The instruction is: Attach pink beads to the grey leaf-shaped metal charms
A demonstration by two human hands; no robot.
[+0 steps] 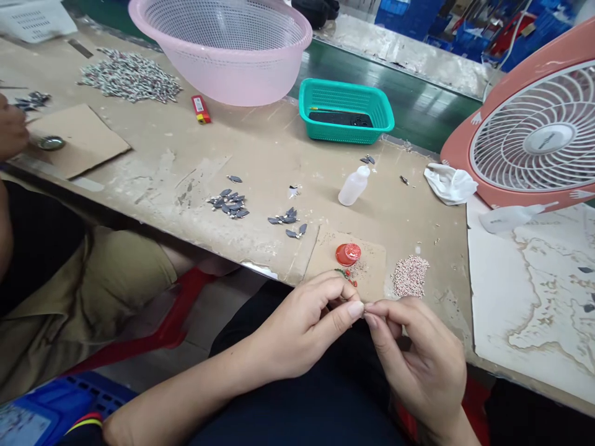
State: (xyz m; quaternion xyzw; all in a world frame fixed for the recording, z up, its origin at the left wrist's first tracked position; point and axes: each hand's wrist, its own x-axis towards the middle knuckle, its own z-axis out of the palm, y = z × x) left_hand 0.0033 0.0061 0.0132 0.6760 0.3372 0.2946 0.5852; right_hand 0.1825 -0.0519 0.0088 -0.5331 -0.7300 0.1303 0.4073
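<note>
while the left hand [304, 328] and the right hand [418, 365] sit close together at the front of the view, what are the fingers [355, 310] doing?

they're pressed together at the tips, the two hands meeting in a pinch on a tiny item [365, 307]. it's held right there between them, too small to make out.

and just past the fingers?

a thin strand of red and green beads [346, 275] lies just above the left hand, at the edge of a cardboard square [369, 269]. a red plastic cap [348, 254] sits on that cardboard just beyond the strand.

what's around that on the surface [260, 148]?

a heap of pale pink beads [411, 276] sits just right of the cardboard. to the left, dark grey leaf-shaped charms [227, 203] lie in small clusters, and a white squeeze bottle [354, 186] lies on its side farther back. beyond it are a teal plastic basket [346, 111] and a pink plastic colander [223, 49], with a red lighter [201, 109] near the colander.

anything at the edges?

a pink-framed fan [539, 130] stands at the right, a crumpled white cloth [450, 183] beside it. at the far left, a co-worker's hand [12, 127] works near a large pile of silvery pieces [130, 75].
</note>
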